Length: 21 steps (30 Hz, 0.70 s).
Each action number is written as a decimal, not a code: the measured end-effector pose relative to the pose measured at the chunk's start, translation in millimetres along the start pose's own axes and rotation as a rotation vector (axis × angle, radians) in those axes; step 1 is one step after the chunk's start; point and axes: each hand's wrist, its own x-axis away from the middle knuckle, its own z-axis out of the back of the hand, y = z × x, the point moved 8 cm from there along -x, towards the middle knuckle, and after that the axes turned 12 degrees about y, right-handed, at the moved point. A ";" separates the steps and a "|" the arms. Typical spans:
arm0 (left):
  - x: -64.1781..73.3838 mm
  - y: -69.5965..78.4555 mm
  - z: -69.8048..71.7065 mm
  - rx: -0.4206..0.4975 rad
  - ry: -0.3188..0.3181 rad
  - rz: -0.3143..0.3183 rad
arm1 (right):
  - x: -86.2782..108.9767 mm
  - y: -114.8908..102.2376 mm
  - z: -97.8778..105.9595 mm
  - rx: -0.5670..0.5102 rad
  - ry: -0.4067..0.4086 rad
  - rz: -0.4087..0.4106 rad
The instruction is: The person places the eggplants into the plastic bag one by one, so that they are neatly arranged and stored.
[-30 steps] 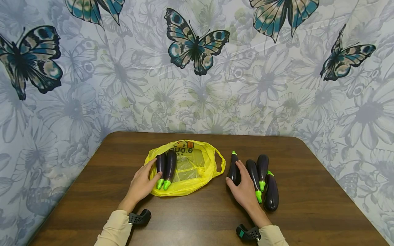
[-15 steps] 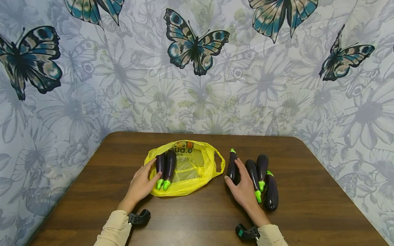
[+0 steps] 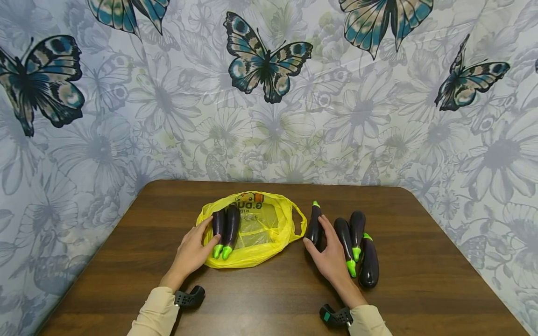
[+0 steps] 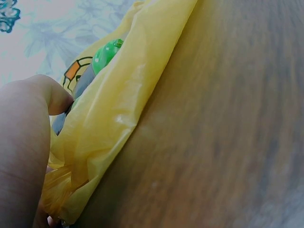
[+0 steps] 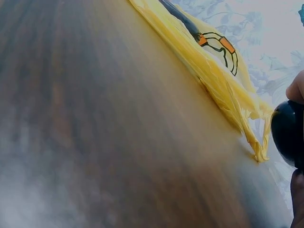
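A yellow plastic bag [image 3: 252,262] lies with its mouth spread wide on the brown table. Two dark eggplants, an inner one [image 3: 232,228] and an outer one [image 3: 218,225], rest side by side in its left part, green stems toward me. My left hand [image 3: 192,250] holds the bag's left edge; in the left wrist view the thumb [image 4: 59,97] reaches over the rim beside an eggplant. Right of the bag, my right hand [image 3: 329,255] grips another eggplant [image 3: 314,226], green stem pointing away. Its rounded dark end [image 5: 286,133] shows between thumb and fingers in the right wrist view.
Three more eggplants lie just right of my right hand: a left one [image 3: 343,235], a back one [image 3: 357,226] and a front one [image 3: 369,263]. The bag's handle loop [image 3: 303,224] stands out toward the held eggplant. Behind the table [image 3: 420,261] hangs a butterfly-patterned cloth [image 3: 269,140].
My right hand has slid slightly left and away from me with its eggplant, widening the gap to the three on the right. My left hand and the bag stay nearly still.
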 end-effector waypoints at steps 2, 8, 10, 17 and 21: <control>-0.3 -0.5 -0.5 0.000 -0.007 0.004 | -0.3 0.0 -0.9 -0.006 -0.001 0.003; -0.5 -2.0 -2.2 -0.002 -0.021 0.008 | -1.0 -2.2 -3.9 -0.036 -0.001 0.011; -0.2 -1.9 -2.3 -0.002 -0.020 0.007 | -1.2 -2.8 -5.1 -0.036 -0.001 0.012; 0.4 -1.3 -2.2 0.001 -0.019 0.013 | -2.1 -7.3 -7.4 -0.056 0.013 0.035; 0.3 -0.4 -2.1 0.001 -0.018 0.010 | -2.5 -10.8 -8.8 -0.070 0.020 0.057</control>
